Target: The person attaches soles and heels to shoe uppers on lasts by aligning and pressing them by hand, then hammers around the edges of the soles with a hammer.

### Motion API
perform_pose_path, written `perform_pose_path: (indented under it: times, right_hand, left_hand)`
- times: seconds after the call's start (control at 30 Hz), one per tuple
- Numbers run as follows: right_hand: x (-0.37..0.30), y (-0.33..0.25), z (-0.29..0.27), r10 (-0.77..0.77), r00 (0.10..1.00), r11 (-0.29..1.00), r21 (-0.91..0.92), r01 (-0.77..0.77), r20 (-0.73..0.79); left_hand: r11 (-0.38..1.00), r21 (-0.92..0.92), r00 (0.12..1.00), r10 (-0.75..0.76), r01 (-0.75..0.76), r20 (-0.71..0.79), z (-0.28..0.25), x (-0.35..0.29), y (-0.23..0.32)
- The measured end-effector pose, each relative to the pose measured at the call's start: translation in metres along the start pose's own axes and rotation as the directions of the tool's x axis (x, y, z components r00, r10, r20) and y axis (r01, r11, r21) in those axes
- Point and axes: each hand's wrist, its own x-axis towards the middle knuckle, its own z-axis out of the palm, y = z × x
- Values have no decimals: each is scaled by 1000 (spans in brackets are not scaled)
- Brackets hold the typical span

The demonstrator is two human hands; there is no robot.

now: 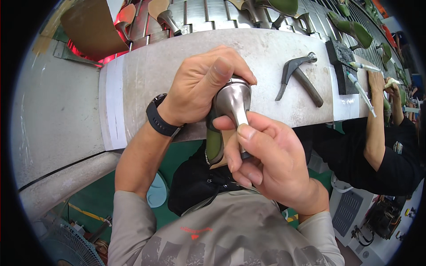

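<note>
Between my two hands is a green high-heeled shoe [214,146] with a metallic grey heel [236,98]. My left hand [208,86] wraps round the back of the shoe, its thumb bent over the top of the heel's wide end. Lower down, my right hand [270,155] pinches the narrow part of the heel between thumb and fingers. The shoe's toe points down toward my lap, and its tan sole shows partly behind my right fingers. My left hand covers much of the upper. A shoemaker's hammer [298,79] lies on the worktable to the right of my hands.
The pale worktable [151,66] runs across in front of me. Beyond it, a slatted metal conveyor [195,13] carries several heeled shoes, including a green one [350,29]. Syringes [361,94] lie by a black block [341,66]. A co-worker's arm [376,119] reaches in at right.
</note>
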Motion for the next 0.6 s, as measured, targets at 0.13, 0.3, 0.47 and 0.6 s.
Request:
perform_pose_path:
  times: [0.13, 0.3, 0.47, 0.6]
  right_hand:
    - [6, -17, 1, -22, 1000, 992, -124, 20, -10]
    - [48, -71, -18, -9, 1000, 841, -542, 2, -11]
    - [61, -109, 9, -68, 991, 171, -980, -98, -111]
    - [66, -113, 14, -58, 985, -79, -983, -166, -161]
  left_hand:
    - [998, 9, 999, -54, 54, 6, -9, 12, 1]
    - [980, 28, 980, -197, 197, -2, -19, 37, -16]
    - [961, 27, 959, -272, 275, -84, -10, 36, -24]
    - [960, -84, 959, -273, 267, -72, -5, 35, -27]
